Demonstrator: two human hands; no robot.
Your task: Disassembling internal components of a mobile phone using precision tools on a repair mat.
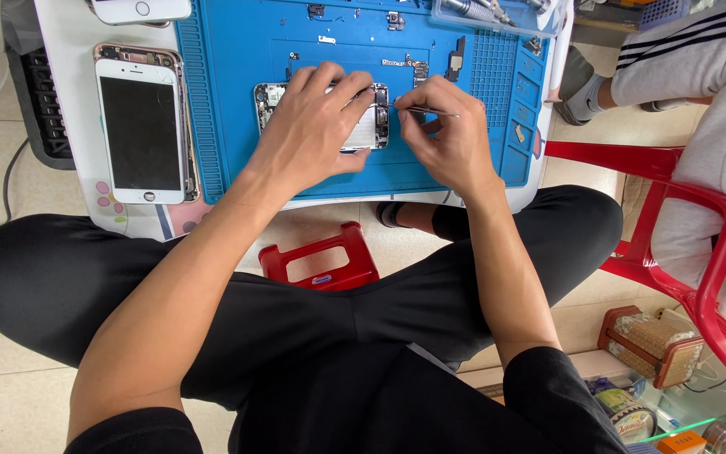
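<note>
Tweezers (428,111) pinched in right hand (447,134), tips at opened phone chassis (363,126); left hand (317,126) splayed flat, pinning it. Component-level work underway; steadiness needed next.

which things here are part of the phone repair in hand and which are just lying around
In use: opened phone, steadied by left hand; tweezers in right hand; blue mat.
Lying about: detached white screen, loose small parts, red stool.
</note>
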